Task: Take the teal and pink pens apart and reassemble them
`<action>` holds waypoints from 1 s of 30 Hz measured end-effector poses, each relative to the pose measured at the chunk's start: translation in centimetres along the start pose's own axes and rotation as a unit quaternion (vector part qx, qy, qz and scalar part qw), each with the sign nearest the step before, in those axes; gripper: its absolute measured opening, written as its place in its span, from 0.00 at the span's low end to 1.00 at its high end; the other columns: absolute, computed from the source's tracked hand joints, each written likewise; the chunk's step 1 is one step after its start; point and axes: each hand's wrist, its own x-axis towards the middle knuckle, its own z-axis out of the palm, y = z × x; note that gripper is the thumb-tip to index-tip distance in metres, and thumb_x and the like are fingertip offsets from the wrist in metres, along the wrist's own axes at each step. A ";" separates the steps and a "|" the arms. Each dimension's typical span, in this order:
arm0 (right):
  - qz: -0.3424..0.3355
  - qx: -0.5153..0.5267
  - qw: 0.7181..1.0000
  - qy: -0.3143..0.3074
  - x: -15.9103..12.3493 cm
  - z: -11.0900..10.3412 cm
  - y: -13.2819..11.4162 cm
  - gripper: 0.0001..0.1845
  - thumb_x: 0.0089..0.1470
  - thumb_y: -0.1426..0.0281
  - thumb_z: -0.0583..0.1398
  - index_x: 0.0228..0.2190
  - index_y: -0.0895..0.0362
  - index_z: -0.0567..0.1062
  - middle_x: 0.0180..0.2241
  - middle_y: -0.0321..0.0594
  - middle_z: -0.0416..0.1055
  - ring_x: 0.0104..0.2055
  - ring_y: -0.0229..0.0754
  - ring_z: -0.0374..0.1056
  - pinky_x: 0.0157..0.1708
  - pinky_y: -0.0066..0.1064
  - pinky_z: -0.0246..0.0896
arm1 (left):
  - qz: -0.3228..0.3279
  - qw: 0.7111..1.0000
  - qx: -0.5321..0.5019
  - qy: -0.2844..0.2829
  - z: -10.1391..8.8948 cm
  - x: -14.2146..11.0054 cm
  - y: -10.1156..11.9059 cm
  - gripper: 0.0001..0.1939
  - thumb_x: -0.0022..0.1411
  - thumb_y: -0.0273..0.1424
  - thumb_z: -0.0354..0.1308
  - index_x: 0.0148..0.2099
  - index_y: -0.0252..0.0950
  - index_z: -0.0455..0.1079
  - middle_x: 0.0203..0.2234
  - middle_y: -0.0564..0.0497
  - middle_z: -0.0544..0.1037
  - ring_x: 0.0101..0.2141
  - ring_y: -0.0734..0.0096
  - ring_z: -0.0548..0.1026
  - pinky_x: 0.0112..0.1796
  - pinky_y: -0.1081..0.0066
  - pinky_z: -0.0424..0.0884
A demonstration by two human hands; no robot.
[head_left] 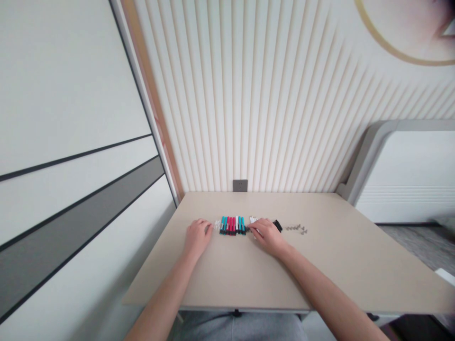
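Observation:
A row of pens or pen-like tubes (pixel 231 225) in teal, pink-red and white with black ends lies side by side on the table. Left of the row, my left hand (pixel 198 235) rests with its fingers curled together beside small clear pieces (pixel 216 224); whatever its fingertips hold is hidden. My right hand (pixel 267 235) reaches to the row's right end, thumb and fingers pinched over small dark bits (pixel 248 229) too tiny to name. White sticks (pixel 253 219) show behind that hand, and black pieces (pixel 277 226) lie just right of it.
Small metallic pieces (pixel 297 228) are scattered farther right on the beige table (pixel 227 279). A ribbed wall with a dark socket (pixel 240 185) borders the far edge. White cabinet panels (pixel 81 213) stand left, and a pale headboard (pixel 405 175) is at right.

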 end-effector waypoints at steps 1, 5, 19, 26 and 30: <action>0.007 0.002 1.000 0.006 0.0 -0.1 0.0 0.13 0.62 0.72 0.53 0.42 0.54 0.76 0.37 0.43 0.76 0.40 0.45 0.69 0.43 0.37 0.60 | 0.003 1.000 -0.011 0.012 0.0 0.0 -0.1 0.10 0.65 0.32 0.52 0.35 0.37 0.74 0.33 0.48 0.77 0.38 0.62 0.73 0.41 0.64 0.68; 0.072 0.021 0.995 0.059 0.1 -0.4 0.7 0.12 0.62 0.69 0.53 0.39 0.54 0.76 0.37 0.43 0.76 0.41 0.45 0.69 0.44 0.38 0.61 | 0.019 0.995 -0.082 0.060 -0.3 0.0 -0.1 0.11 0.66 0.32 0.49 0.36 0.37 0.72 0.33 0.47 0.77 0.38 0.62 0.73 0.43 0.62 0.69; 0.158 0.088 0.978 0.107 0.0 0.0 1.9 0.15 0.60 0.65 0.52 0.37 0.54 0.78 0.36 0.42 0.77 0.39 0.44 0.71 0.41 0.35 0.65 | 0.194 0.953 -0.188 -0.137 -1.7 -1.1 3.3 0.11 0.68 0.31 0.49 0.43 0.39 0.73 0.36 0.50 0.79 0.39 0.68 0.74 0.45 0.67 0.68; 0.147 0.099 0.980 0.089 0.0 0.0 1.7 0.14 0.60 0.66 0.53 0.37 0.54 0.78 0.37 0.42 0.77 0.40 0.45 0.71 0.43 0.36 0.64 | 0.180 0.954 -0.191 -0.145 -1.7 -1.2 3.4 0.11 0.67 0.31 0.49 0.42 0.39 0.73 0.34 0.49 0.78 0.39 0.67 0.74 0.45 0.67 0.68; 0.147 0.098 0.980 0.090 0.0 0.0 1.7 0.14 0.60 0.66 0.53 0.37 0.54 0.78 0.37 0.42 0.77 0.40 0.45 0.71 0.43 0.36 0.64 | 0.186 0.954 -0.188 -0.144 -1.7 -1.1 3.4 0.11 0.67 0.30 0.49 0.40 0.38 0.73 0.33 0.50 0.77 0.37 0.68 0.73 0.43 0.68 0.68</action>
